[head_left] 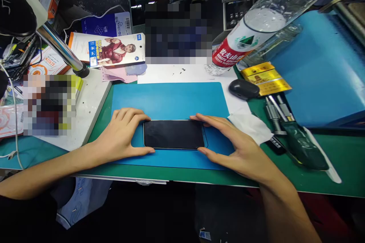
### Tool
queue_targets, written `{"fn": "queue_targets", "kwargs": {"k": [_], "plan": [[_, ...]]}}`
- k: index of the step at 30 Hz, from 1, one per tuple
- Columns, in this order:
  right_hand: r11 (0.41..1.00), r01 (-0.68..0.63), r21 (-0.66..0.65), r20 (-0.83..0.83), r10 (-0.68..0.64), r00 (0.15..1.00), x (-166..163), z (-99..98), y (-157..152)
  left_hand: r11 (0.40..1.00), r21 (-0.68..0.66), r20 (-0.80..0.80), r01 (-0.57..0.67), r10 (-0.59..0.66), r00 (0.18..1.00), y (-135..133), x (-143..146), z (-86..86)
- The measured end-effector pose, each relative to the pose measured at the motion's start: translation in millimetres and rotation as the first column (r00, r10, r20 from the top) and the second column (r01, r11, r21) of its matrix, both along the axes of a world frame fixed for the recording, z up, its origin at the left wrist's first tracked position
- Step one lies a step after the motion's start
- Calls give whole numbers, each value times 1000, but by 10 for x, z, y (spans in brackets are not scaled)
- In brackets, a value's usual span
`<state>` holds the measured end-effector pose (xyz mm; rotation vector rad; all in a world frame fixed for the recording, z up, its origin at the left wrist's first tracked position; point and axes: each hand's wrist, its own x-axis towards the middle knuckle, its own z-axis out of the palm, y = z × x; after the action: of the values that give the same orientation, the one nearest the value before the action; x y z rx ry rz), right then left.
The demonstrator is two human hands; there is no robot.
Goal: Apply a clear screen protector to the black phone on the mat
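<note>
A smartphone (174, 134) with a dark screen lies lengthwise across a blue mat (168, 98). My left hand (122, 133) grips its left end, fingertips at the far edge and thumb along the near edge. At the right end, my right hand (228, 136) holds it the same way, with fingers on the far side and thumb at the near corner. A thin clear edge shows just past the phone's right end; I cannot tell what it is.
A large water bottle (228, 55) leans at the back right, near a black mouse (244, 89) and a crumpled tissue (251, 124). Further right are a green-handled tool (306, 146) and a blue folder-like sheet (322, 72). A lamp pole (61, 47) and boxes (119, 50) stand left.
</note>
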<state>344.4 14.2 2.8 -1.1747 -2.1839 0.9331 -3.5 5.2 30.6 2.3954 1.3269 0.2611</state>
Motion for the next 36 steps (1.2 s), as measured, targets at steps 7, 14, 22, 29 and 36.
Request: {"fn": "queue_targets", "kwargs": {"k": [7, 14, 22, 29, 36], "plan": [[999, -15, 33, 22, 14, 1000, 5, -23, -23, 1000, 16, 4, 8, -8, 1000, -7, -2, -26], [998, -29, 59, 30, 27, 999, 12, -29, -47, 1000, 13, 12, 13, -13, 1000, -10, 10, -25], [997, -23, 69, 45, 20, 999, 1, -19, -63, 1000, 3, 25, 6, -6, 1000, -17, 15, -21], [996, -28, 84, 53, 23, 998, -10, -4, -54, 999, 40, 23, 28, -29, 999, -11, 1, -36], [998, -19, 67, 58, 15, 998, -7, 19, -47, 992, 112, -15, 64, -63, 998, 3, -9, -41]]}}
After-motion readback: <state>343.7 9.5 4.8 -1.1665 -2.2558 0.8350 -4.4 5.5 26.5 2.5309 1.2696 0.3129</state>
